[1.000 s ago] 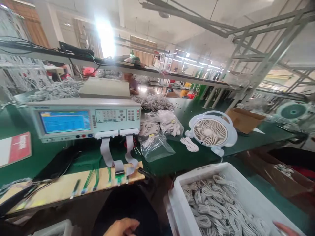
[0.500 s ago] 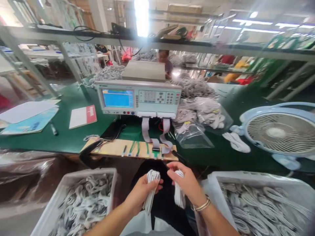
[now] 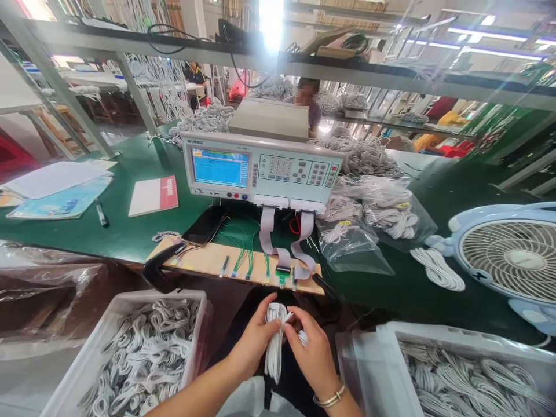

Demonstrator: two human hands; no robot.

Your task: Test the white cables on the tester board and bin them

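Observation:
My left hand is closed around a coiled white cable bundle, which hangs upright over my lap. Close against it, my right hand pinches a white cable end between thumb and forefinger. Part of a second white cable bundle shows inside the right palm; the fingers hide most of it. Just beyond both hands is a wooden board with green wires and a small green connector board at its front edge.
Grey ribbon cables run from a bench tester with a lit screen. Bins of coiled cables stand left and right. A fan, bagged cables and a notebook lie on the green table. A person sits beyond.
My right hand has moved left to meet the left hand's bundle and now pinches a cable end there. The second bundle is more hidden. The view has shifted slightly.

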